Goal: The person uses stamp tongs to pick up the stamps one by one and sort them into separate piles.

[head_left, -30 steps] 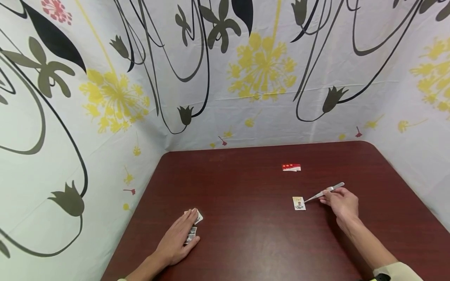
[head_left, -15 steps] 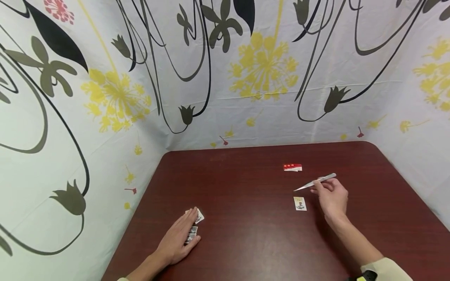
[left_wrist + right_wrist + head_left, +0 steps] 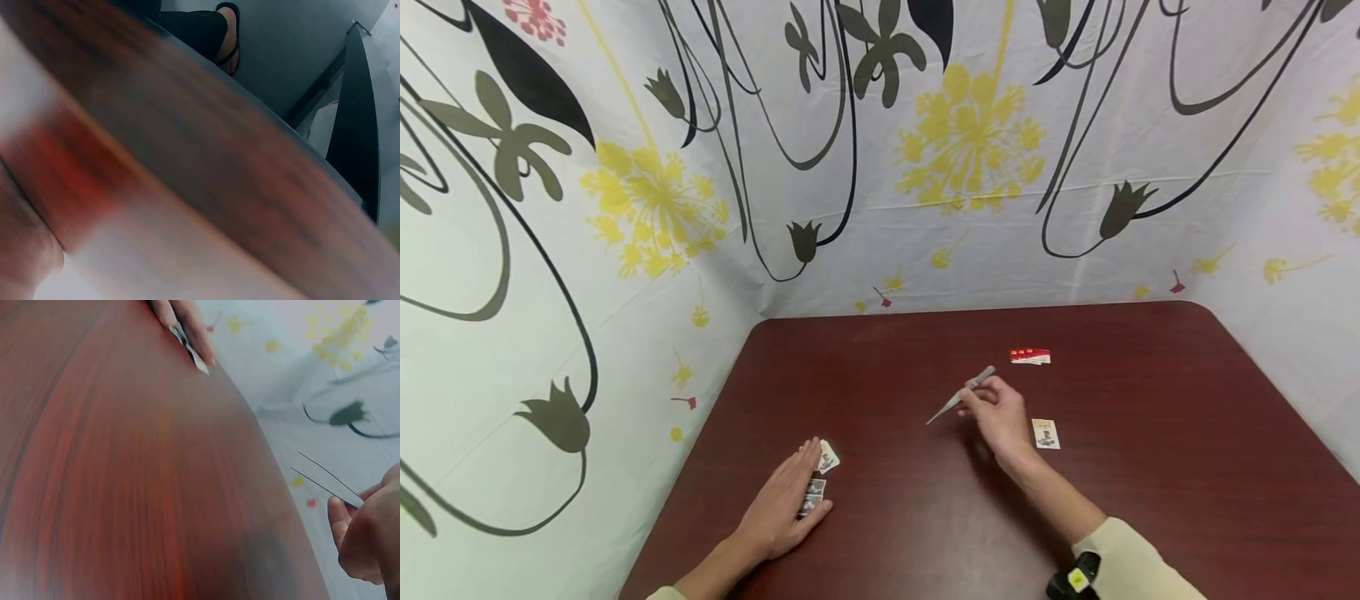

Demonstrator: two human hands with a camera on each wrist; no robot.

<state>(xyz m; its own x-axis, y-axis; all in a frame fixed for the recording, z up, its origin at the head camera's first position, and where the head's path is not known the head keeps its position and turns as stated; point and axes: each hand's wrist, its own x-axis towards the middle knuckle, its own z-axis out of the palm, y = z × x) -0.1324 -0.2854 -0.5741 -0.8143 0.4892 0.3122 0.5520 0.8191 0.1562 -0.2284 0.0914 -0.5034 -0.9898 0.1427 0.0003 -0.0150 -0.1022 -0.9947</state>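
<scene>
Two bare hands are being used over the dark red surface [image 3: 895, 367]. By the right grip [image 3: 1003, 421], a pair of tweezers [image 3: 951, 403] is being pinched and pointed toward the left; in the right wrist view the tweezers are being held sprung apart, with nothing clasped between them. By the left grip [image 3: 778, 508], with its fingers extended together, an upper printed piece [image 3: 828, 457] and some lower printed pieces [image 3: 812, 497] are being partly covered on the surface, so how many are lying there cannot be told.

One loose printed piece [image 3: 1046, 434] is lying just right of the right forearm as seen from the head, and farther back a red-and-white item [image 3: 1030, 357] is being touched by neither hand.

The step in hand is being judged as an unloaded reach, since the tweezers are being held between the loose printed piece and those beneath the left grip. For the next move, an exposed edge would seem to be needed: the tweezers set low along it and squeezed gently, the left fingers eased off that piece while the others are being kept steady.
</scene>
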